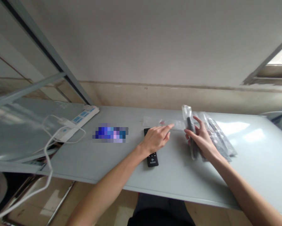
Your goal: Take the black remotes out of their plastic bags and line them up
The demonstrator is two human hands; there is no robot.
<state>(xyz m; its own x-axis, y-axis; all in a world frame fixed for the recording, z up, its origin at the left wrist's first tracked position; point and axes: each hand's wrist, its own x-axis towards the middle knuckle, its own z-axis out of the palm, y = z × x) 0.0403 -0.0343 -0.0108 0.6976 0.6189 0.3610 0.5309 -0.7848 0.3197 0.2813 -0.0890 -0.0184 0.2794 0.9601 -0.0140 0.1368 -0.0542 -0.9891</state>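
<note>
My right hand grips a dark remote control in a clear plastic bag, tilted on edge above the table, thumb and fingers around it. More bagged remote controls lie in an overlapping pile just right of and behind that hand. My left hand hovers over or rests on a bare black remote control; the hand covers its middle, so contact cannot be made out. Its fingers stretch to the right, with nothing seen in them. Behind the left hand lies a flat clear plastic bag.
On the left of the grey table sits a white power strip with a white cable looping over the front edge. A pixelated object lies between strip and left hand. A wall stands behind, a metal-framed panel at left.
</note>
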